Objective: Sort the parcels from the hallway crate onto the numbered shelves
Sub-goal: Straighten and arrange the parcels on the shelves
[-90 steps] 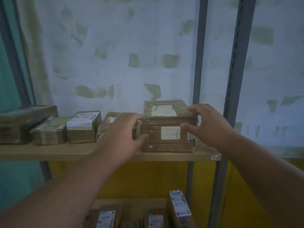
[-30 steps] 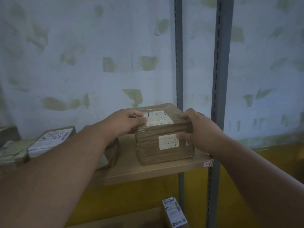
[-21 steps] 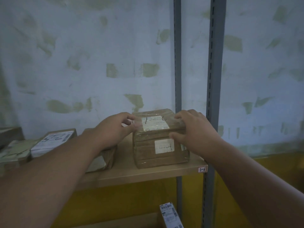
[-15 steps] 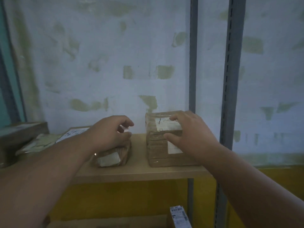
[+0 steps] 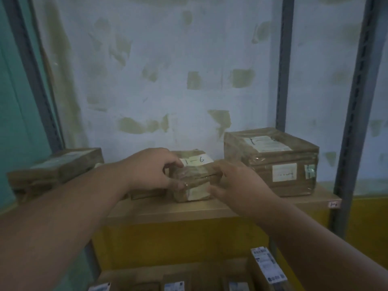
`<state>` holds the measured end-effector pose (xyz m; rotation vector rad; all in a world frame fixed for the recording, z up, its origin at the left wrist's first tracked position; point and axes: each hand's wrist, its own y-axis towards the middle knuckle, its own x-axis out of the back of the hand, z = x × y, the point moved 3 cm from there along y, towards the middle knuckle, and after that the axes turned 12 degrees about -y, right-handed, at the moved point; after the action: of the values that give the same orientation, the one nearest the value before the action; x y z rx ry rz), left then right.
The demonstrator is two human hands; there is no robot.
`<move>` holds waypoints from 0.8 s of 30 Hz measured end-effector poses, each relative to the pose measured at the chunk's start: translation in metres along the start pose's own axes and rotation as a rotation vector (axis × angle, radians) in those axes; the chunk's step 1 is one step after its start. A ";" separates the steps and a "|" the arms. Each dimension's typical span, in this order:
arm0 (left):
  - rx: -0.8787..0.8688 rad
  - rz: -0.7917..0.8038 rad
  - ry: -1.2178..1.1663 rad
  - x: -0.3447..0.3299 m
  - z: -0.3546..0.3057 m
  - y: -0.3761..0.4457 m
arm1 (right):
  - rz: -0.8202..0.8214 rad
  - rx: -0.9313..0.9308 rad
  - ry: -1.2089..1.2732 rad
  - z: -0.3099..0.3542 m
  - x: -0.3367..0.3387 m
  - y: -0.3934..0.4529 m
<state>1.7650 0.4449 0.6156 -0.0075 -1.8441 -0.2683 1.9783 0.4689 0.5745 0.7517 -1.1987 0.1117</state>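
Observation:
A small brown taped parcel (image 5: pixel 194 181) with a white label reading "1-6" sits on the wooden shelf (image 5: pixel 210 208). My left hand (image 5: pixel 153 170) grips its left end, fingers over the top and thumb on the front. My right hand (image 5: pixel 233 181) holds its right end, fingers curled over the top edge. A larger brown parcel (image 5: pixel 273 160) with white labels stands free at the shelf's right end, beside the grey upright (image 5: pixel 354 114). A small tag (image 5: pixel 334 204) is stuck on the shelf's front edge at the right.
More flat brown parcels (image 5: pixel 56 171) lie at the shelf's left end. On the lower shelf stand several parcels (image 5: pixel 267 267) with printed labels. Another grey upright (image 5: pixel 35 74) rises at the left. A patched pale wall closes off the back.
Both hands left the large parcel, which now stands alone at the right, and took hold of the smaller "1-6" parcel to its left. The view shifted left and down.

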 end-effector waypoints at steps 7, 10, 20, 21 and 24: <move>-0.100 -0.015 0.000 -0.006 0.003 0.013 | -0.024 -0.189 0.060 0.006 -0.019 0.002; -0.111 -0.010 -0.068 -0.009 0.005 0.016 | -0.043 -0.241 0.052 0.007 -0.016 -0.003; -0.142 0.067 -0.220 0.010 0.017 0.038 | -0.060 -0.281 0.021 0.013 -0.015 -0.007; -0.128 0.083 -0.201 0.013 0.021 0.046 | -0.061 -0.276 0.022 0.013 -0.016 -0.007; -0.075 0.204 -0.092 0.012 0.026 0.069 | -0.059 -0.258 0.038 0.014 -0.019 -0.007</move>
<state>1.7470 0.5157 0.6328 -0.2620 -1.9066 -0.1967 1.9632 0.4616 0.5572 0.5553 -1.1277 -0.0761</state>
